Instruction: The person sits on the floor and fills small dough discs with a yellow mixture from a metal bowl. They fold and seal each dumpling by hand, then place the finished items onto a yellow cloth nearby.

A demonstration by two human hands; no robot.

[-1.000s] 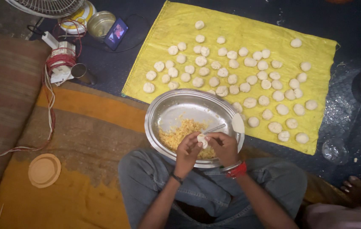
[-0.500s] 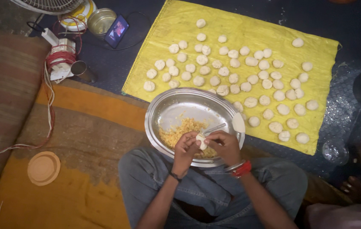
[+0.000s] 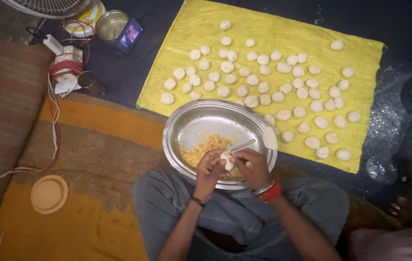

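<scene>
I sit cross-legged with a round steel tray (image 3: pixel 186 126) resting against my knees. Yellow crumbly filling (image 3: pixel 201 149) lies in its near half, with a spoon (image 3: pixel 242 144) beside it. My left hand (image 3: pixel 209 169) and my right hand (image 3: pixel 251 166) meet over the tray's near edge, both pinching a small white dough piece (image 3: pixel 226 160). A flat white dough disc (image 3: pixel 269 138) leans on the tray's right rim. Beyond the tray, several white dough balls (image 3: pixel 264 87) lie on a yellow sheet (image 3: pixel 283 29).
A striped rug (image 3: pixel 2 106) and an orange mat (image 3: pixel 85 222) cover the floor at left, with a small tan lid (image 3: pixel 49 194) on them. At the back left stand a phone (image 3: pixel 128 36), a steel bowl (image 3: pixel 111 24), a steel cup (image 3: pixel 89 82) and a fan. Another person's foot (image 3: pixel 406 210) shows at right.
Both hands keep working the dough piece over the tray with small finger movements. The view has shifted slightly; nothing else moved.
</scene>
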